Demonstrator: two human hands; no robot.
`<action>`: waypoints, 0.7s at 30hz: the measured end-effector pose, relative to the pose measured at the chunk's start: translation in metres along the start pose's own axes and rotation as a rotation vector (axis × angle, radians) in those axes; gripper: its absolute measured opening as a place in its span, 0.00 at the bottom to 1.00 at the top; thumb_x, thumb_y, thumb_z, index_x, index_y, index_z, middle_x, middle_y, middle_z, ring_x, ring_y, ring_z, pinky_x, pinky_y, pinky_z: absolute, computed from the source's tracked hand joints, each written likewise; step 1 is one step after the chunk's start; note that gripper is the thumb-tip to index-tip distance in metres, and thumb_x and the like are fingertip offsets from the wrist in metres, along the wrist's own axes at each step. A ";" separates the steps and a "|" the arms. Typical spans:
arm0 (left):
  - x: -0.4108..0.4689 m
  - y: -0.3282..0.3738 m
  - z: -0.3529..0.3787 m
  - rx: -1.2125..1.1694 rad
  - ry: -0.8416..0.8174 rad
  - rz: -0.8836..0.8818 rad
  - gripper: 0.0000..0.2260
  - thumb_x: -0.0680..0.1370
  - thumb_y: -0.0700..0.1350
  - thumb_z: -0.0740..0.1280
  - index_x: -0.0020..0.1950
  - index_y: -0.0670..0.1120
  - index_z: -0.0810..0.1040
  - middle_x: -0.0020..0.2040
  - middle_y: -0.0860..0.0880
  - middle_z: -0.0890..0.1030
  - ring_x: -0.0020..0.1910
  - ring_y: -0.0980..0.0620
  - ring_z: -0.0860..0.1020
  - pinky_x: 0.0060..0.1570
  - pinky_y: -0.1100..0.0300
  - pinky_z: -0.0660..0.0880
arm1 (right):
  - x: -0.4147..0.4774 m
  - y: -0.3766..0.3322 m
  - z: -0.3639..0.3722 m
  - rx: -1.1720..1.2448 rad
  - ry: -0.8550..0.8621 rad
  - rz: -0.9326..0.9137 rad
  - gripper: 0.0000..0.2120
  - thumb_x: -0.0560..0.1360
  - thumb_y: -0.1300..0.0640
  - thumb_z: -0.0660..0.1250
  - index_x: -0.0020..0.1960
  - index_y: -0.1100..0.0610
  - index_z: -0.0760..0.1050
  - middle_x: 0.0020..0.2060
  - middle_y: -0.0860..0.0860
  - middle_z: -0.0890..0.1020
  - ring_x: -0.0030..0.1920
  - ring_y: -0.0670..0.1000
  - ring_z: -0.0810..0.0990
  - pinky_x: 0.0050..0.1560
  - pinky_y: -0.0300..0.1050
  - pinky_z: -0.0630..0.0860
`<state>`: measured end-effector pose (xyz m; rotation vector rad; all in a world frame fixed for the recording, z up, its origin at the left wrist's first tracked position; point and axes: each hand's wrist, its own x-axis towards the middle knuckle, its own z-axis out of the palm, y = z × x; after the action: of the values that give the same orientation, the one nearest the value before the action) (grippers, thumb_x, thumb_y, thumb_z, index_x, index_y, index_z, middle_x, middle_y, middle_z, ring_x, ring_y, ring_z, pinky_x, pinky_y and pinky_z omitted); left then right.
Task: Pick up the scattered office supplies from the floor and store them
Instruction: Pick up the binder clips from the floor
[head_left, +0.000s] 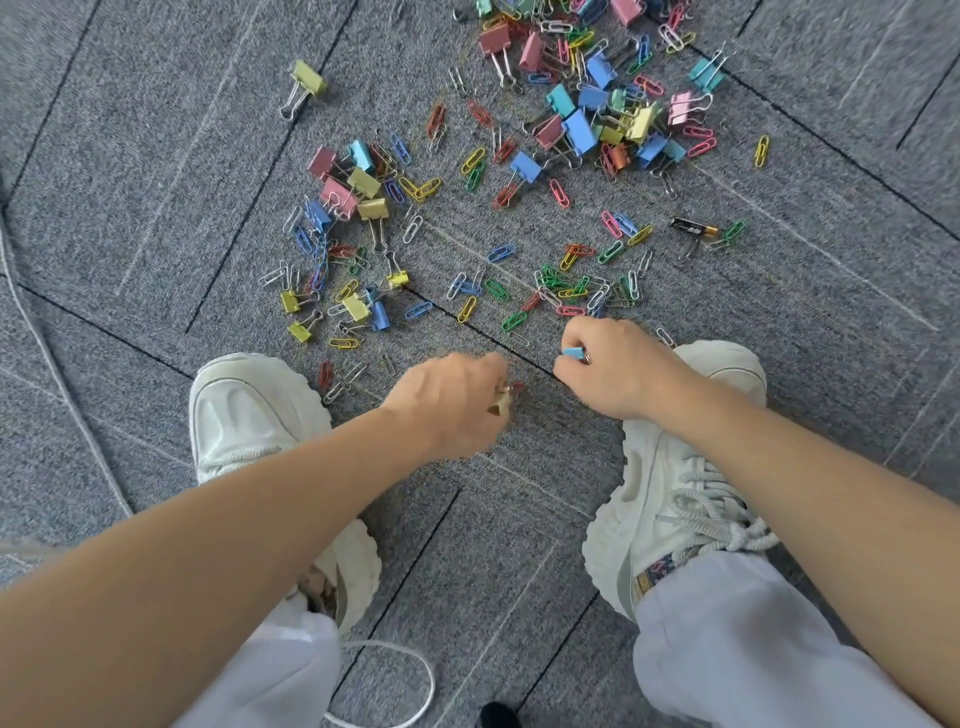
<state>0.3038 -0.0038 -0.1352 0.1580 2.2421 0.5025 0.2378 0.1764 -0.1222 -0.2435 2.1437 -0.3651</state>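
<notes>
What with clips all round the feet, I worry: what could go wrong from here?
The left hand and right hand each grip clips; grabbing more may spill them. Loose paper clips lie by the left shoe, so a shifted foot could bend or scatter them. The battery might get scooped in with clips.

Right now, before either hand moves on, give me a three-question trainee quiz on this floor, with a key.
1. True or false: the battery lies on the carpet, touched by neither hand.
2. What does the right hand hold? A) a blue binder clip B) the battery C) a pencil
3. Fill in: the lone binder clip, apart at the upper left of the spill, is coloured ____.

Key: 1 true; 2 A; 3 yellow.
</notes>
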 end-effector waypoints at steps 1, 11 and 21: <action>-0.002 -0.005 -0.001 -0.069 0.010 -0.017 0.07 0.82 0.51 0.59 0.54 0.48 0.69 0.37 0.51 0.77 0.32 0.53 0.77 0.28 0.61 0.70 | -0.001 -0.001 0.000 0.021 -0.004 0.012 0.06 0.77 0.52 0.61 0.46 0.54 0.72 0.37 0.52 0.77 0.38 0.55 0.74 0.36 0.46 0.66; -0.016 -0.044 -0.020 -0.328 0.166 -0.153 0.10 0.80 0.55 0.66 0.57 0.51 0.74 0.33 0.54 0.75 0.27 0.57 0.72 0.26 0.62 0.64 | 0.000 -0.018 -0.005 0.251 0.004 0.032 0.09 0.77 0.58 0.59 0.48 0.53 0.77 0.33 0.50 0.84 0.22 0.39 0.71 0.29 0.40 0.67; -0.020 -0.060 -0.022 -0.426 0.205 -0.275 0.06 0.80 0.50 0.64 0.55 0.50 0.74 0.42 0.49 0.83 0.31 0.53 0.77 0.27 0.59 0.71 | 0.008 -0.031 0.004 0.357 0.027 -0.022 0.14 0.81 0.51 0.62 0.41 0.56 0.77 0.26 0.40 0.81 0.21 0.41 0.68 0.29 0.40 0.65</action>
<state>0.3032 -0.0709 -0.1330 -0.4319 2.2461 0.8581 0.2376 0.1440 -0.1195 -0.0575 2.0593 -0.7566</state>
